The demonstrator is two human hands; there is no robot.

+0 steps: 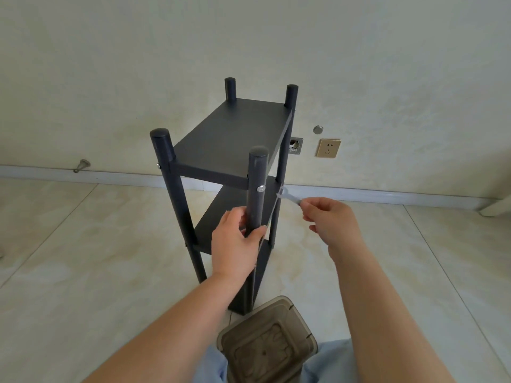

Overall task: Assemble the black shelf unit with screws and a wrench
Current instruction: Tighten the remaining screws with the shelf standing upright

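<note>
The right hand point(329, 219) pinches the handle of the wrench point(289, 197), whose head, at 10 o'clock from the fingers, sits at the right edge of the shelf point(235, 134), probably on a screw there. The left hand point(235, 244) grips the near post point(255, 194) to steady it. A screw point(261, 188) shows on this post, at 12 o'clock above the left hand. The step seems to be tightening; next, I think, a small swing of the wrench is needed while the post is held firm.
</note>
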